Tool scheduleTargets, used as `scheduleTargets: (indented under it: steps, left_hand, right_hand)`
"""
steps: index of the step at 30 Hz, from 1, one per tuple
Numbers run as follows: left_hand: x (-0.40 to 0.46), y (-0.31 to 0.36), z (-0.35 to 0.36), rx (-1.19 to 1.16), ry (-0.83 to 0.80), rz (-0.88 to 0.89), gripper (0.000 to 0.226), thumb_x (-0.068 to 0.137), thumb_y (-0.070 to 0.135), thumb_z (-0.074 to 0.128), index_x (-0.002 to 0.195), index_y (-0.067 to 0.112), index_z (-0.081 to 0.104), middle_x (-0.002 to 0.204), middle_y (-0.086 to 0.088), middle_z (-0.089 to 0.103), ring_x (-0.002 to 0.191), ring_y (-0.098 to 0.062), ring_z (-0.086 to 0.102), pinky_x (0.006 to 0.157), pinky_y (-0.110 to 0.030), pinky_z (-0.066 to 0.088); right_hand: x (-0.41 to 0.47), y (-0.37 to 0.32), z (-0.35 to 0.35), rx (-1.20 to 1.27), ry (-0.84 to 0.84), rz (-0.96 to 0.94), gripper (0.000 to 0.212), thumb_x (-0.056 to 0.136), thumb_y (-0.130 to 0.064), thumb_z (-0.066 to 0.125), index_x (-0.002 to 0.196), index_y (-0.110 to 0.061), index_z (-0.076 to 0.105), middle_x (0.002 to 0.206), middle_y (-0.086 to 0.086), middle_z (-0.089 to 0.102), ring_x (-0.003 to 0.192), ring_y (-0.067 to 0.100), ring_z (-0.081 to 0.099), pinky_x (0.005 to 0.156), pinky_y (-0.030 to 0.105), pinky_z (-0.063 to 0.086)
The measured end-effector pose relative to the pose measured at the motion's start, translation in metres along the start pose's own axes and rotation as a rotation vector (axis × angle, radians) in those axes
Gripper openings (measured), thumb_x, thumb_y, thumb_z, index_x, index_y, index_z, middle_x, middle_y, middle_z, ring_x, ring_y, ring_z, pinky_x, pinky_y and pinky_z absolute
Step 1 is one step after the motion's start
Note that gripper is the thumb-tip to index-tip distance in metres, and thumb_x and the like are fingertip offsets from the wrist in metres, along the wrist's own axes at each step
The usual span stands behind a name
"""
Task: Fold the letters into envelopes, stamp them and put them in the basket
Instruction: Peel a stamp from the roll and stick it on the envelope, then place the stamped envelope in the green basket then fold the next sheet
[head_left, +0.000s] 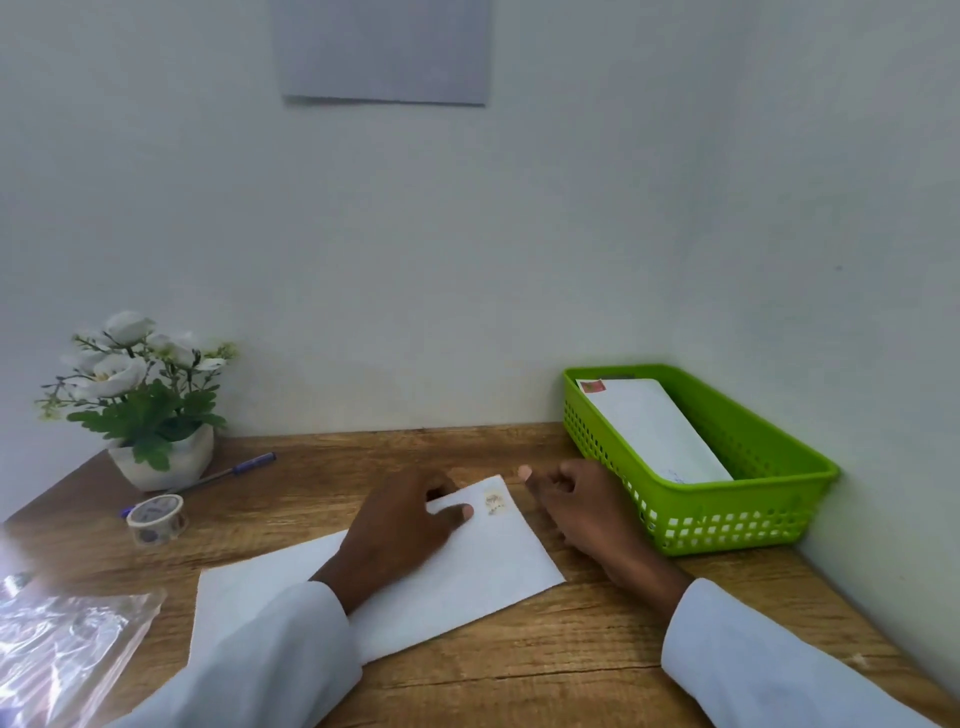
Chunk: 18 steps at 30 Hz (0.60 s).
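A white envelope (467, 577) lies flat on the wooden desk (571, 660), with a small pale stamp (495, 503) stuck near its far right corner. My left hand (405, 525) rests palm down on the envelope, thumb beside the stamp, pressing it to the desk. My right hand (582, 504) hovers just right of the envelope's corner, fingers loosely curled and holding nothing. A green plastic basket (727, 519) stands at the right by the wall. Inside it lies one white envelope (654, 431) with a red stamp.
A roll of patterned tape (156, 519) sits at the left, with a blue pen (228, 473) and a white pot of artificial flowers (150, 405) behind it. A clear plastic bag (57, 649) lies at the near left corner. Walls close in behind and on the right.
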<state>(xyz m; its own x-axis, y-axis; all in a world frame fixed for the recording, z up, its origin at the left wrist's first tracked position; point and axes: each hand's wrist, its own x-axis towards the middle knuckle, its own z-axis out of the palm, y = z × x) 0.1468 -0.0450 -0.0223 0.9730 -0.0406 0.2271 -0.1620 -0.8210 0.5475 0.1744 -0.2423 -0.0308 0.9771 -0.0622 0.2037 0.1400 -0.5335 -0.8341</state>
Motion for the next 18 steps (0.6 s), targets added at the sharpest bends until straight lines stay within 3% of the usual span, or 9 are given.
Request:
scheduleTargets:
  steps: [2, 5, 8, 12, 18]
  left_hand:
    - [0.003, -0.002, -0.01, -0.059, 0.061, -0.036, 0.026, 0.087, 0.038, 0.066, 0.071, 0.018, 0.065, 0.067, 0.011, 0.061, 0.063, -0.005, 0.054, 0.055, -0.023, 0.034]
    - [0.009, -0.002, -0.026, -0.178, 0.121, -0.051, 0.023, 0.086, 0.036, 0.068, 0.075, 0.015, 0.071, 0.07, 0.005, 0.071, 0.064, -0.01, 0.064, 0.06, -0.031, 0.048]
    - [0.011, 0.006, -0.039, -0.318, 0.17, -0.049, 0.017, 0.086, 0.028, 0.071, 0.072, 0.018, 0.073, 0.069, 0.004, 0.072, 0.058, -0.008, 0.063, 0.057, -0.026, 0.046]
    - [0.012, 0.027, -0.052, -0.507, 0.207, -0.056, 0.018, 0.087, 0.024, 0.072, 0.071, 0.016, 0.073, 0.064, 0.003, 0.069, 0.05, -0.005, 0.058, 0.048, -0.017, 0.044]
    - [0.019, 0.066, -0.073, -0.748, 0.22, -0.043, 0.021, 0.089, 0.026, 0.069, 0.081, 0.007, 0.075, 0.08, -0.01, 0.075, 0.062, -0.014, 0.062, 0.058, -0.025, 0.049]
  right_hand:
    - [-0.007, -0.004, -0.004, 0.169, -0.087, 0.056, 0.038, 0.08, -0.042, 0.076, 0.084, -0.005, 0.069, 0.067, 0.008, 0.071, 0.057, 0.015, 0.063, 0.054, 0.032, 0.051]
    - [-0.014, -0.013, -0.009, 0.391, -0.221, 0.135, 0.029, 0.077, -0.027, 0.082, 0.089, -0.003, 0.07, 0.078, 0.007, 0.075, 0.065, 0.012, 0.068, 0.054, 0.025, 0.052]
    - [-0.015, -0.022, -0.011, 0.528, -0.263, 0.143, 0.02, 0.076, -0.021, 0.082, 0.086, -0.006, 0.073, 0.084, 0.008, 0.078, 0.078, 0.019, 0.07, 0.069, 0.031, 0.053]
    - [-0.019, -0.04, -0.015, 0.72, -0.274, 0.163, 0.031, 0.074, -0.012, 0.082, 0.102, -0.005, 0.072, 0.095, 0.009, 0.078, 0.094, 0.027, 0.073, 0.089, 0.041, 0.058]
    - [-0.02, -0.06, -0.043, 0.96, -0.221, 0.055, 0.041, 0.074, 0.002, 0.077, 0.113, 0.001, 0.067, 0.108, 0.015, 0.075, 0.102, 0.031, 0.071, 0.094, 0.045, 0.056]
